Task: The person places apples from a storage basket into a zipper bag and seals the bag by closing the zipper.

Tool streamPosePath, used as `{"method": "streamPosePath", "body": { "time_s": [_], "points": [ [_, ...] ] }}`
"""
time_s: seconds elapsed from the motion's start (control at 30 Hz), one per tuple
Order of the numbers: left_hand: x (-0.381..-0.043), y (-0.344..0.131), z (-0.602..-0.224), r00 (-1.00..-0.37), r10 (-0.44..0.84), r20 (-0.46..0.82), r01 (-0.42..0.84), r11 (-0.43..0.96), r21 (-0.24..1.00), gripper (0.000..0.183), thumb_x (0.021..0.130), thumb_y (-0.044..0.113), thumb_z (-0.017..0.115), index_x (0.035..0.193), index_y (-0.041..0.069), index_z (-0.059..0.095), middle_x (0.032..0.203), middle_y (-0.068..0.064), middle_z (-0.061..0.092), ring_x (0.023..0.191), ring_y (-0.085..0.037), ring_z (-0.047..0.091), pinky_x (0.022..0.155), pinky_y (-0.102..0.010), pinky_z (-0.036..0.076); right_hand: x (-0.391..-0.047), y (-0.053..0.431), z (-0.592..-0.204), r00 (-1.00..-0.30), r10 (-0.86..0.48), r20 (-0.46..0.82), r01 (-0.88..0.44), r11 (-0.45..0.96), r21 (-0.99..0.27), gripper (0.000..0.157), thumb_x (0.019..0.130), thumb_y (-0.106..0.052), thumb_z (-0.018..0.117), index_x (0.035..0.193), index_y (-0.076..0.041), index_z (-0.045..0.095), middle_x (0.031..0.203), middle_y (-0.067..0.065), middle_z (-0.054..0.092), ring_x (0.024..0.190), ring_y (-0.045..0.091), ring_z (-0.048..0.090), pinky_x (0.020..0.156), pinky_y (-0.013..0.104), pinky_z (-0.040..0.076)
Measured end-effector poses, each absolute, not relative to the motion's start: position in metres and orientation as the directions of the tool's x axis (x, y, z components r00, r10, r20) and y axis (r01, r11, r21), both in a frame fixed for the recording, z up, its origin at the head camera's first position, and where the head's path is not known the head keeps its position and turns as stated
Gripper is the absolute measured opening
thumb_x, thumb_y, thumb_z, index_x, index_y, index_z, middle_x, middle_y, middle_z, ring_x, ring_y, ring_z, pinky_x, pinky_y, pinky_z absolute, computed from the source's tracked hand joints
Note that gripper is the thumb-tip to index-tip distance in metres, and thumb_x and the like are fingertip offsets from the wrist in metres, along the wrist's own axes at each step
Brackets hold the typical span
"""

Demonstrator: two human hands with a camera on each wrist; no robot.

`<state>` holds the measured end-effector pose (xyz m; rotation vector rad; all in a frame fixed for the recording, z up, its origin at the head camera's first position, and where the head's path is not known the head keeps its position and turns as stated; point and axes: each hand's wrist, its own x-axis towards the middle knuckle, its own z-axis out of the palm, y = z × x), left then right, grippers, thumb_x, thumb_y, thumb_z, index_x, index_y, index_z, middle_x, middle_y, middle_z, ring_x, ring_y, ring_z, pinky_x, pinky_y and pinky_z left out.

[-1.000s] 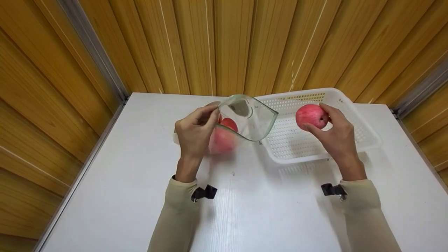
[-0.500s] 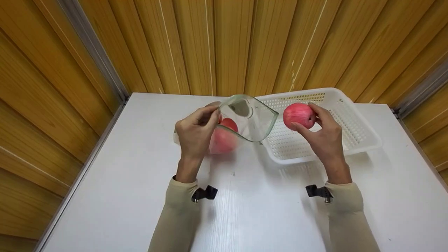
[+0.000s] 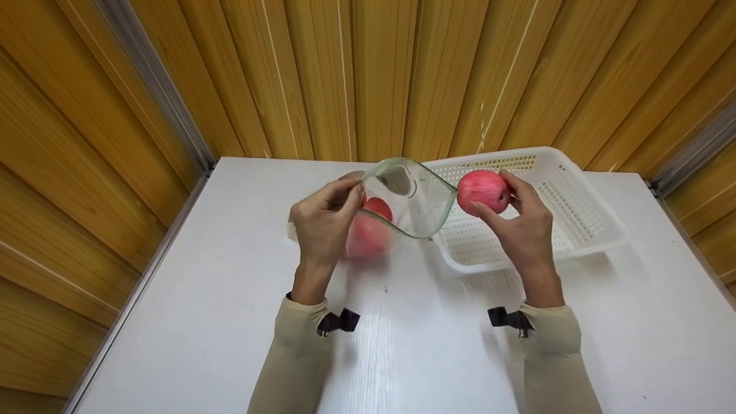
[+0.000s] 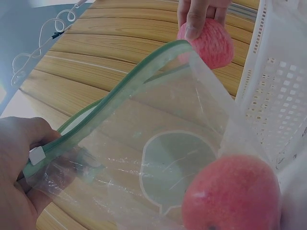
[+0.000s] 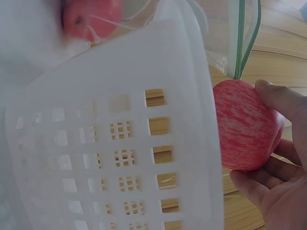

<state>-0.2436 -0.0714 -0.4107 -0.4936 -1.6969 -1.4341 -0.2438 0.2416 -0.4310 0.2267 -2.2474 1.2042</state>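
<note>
My left hand (image 3: 325, 221) pinches the rim of a clear zip bag (image 3: 428, 210) with a green edge; a white slider (image 4: 37, 155) sits by the fingers in the left wrist view. The bag's mouth gapes toward the right. Low in the bag lies a red apple (image 4: 235, 196), seen through the plastic. My right hand (image 3: 526, 227) grips another red apple (image 3: 482, 190) between thumb and fingers, above the white basket. That apple is at the right corner of the bag's mouth; whether they touch I cannot tell.
A white perforated plastic basket (image 3: 601, 198) stands at the back right of the white table (image 3: 425, 345), partly under the right hand. Yellow wood-look panels (image 3: 379, 75) wall the back and sides. A white cable (image 4: 45, 36) hangs at upper left in the left wrist view.
My right hand has carried its apple leftward, from over the middle of the basket up to the bag's right corner. The left hand and bag have stayed nearly still.
</note>
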Motion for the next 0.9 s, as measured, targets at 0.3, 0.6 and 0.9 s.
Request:
{"method": "streamPosePath", "body": {
  "time_s": [0.3, 0.6, 0.9],
  "points": [
    [-0.244, -0.072, -0.41, -0.582, -0.204, 0.787, 0.74, 0.27, 0.616, 0.008, 0.09, -0.006, 0.079, 0.097, -0.004, 0.082, 0.082, -0.005, 0.079, 0.07, -0.017, 0.075, 0.064, -0.026, 0.062, -0.24, 0.24, -0.428, -0.787, 0.125, 0.604, -0.453, 0.548, -0.703, 0.073, 0.082, -0.012, 0.094, 0.145, 0.003, 0.061, 0.14, 0.015, 0.065, 0.124, 0.025, 0.063, 0.106, 0.024, 0.05],
    [-0.245, -0.071, -0.409, -0.571, -0.198, 0.797, 0.747, 0.277, 0.604, 0.008, 0.09, -0.005, 0.079, 0.097, -0.004, 0.082, 0.082, -0.005, 0.079, 0.07, -0.017, 0.075, 0.065, -0.025, 0.062, -0.232, 0.234, -0.416, -0.728, 0.165, 0.665, -0.513, 0.511, -0.689, 0.071, 0.08, -0.004, 0.094, 0.142, 0.006, 0.062, 0.137, 0.014, 0.067, 0.121, 0.014, 0.063, 0.106, 0.028, 0.051],
    [-0.244, -0.072, -0.409, -0.578, -0.201, 0.791, 0.748, 0.259, 0.611, 0.008, 0.091, -0.004, 0.079, 0.098, -0.004, 0.082, 0.084, -0.005, 0.079, 0.071, -0.017, 0.076, 0.064, -0.026, 0.062, -0.227, 0.219, -0.409, -0.717, 0.122, 0.686, -0.573, 0.456, -0.681, 0.072, 0.077, 0.002, 0.094, 0.142, 0.005, 0.062, 0.137, 0.013, 0.067, 0.119, 0.016, 0.065, 0.104, 0.028, 0.052]
  ]
}}
